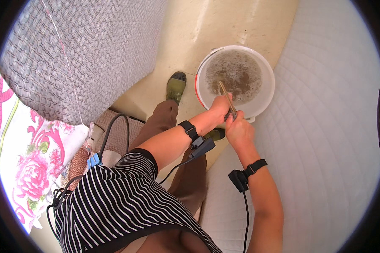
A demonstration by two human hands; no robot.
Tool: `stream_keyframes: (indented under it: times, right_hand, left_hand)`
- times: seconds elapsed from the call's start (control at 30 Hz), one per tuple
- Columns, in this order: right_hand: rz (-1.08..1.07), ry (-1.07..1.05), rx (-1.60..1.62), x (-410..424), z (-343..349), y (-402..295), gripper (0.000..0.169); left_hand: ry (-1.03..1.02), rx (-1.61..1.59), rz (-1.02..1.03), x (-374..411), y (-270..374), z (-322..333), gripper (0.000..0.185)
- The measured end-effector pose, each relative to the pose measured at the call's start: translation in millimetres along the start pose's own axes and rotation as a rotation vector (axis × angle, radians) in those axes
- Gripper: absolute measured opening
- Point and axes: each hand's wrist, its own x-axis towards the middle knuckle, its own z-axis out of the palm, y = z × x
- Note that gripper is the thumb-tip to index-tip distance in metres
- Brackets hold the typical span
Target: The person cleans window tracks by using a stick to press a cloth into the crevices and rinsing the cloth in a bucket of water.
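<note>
A white plastic bucket stands on the floor, holding murky, greyish-brown water with foam. Above its near rim my two hands are close together. My left hand is closed around part of a dark, wet cloth-like item, and my right hand grips the same item with its thumb and fingers. A thin tan strip or stick extends from between the hands over the water; whether it joins the dark item I cannot tell. The fingers partly hide what they hold.
White quilted fabric rises along the right. A grey patterned fabric surface is at the upper left, with a floral cloth below it. My green-and-black shoe is left of the bucket. Black cables run from my wrist straps.
</note>
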Motion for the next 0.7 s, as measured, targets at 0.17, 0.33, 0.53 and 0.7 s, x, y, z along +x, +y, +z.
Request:
stream_keyframes:
  times: [0.17, 0.33, 0.53, 0.7]
  right_hand:
    - [-0.038, 0.063, 0.053, 0, 0, -2, 0.035]
    - [0.065, 0.131, 0.16, -23, 1, -6, 0.038]
    - [0.12, 0.397, 0.485, -94, -18, -25, 0.045]
    - [0.003, 0.448, 0.549, -141, -55, -33, 0.043]
  left_hand:
    - [-0.008, 0.01, 0.11, 10, -4, -5, 0.033]
    - [-0.195, 0.025, 0.16, -16, -11, -18, 0.036]
    - [-0.525, 0.086, -0.09, -96, -35, -56, 0.064]
    - [-0.626, 0.051, -0.001, -164, -31, -16, 0.038]
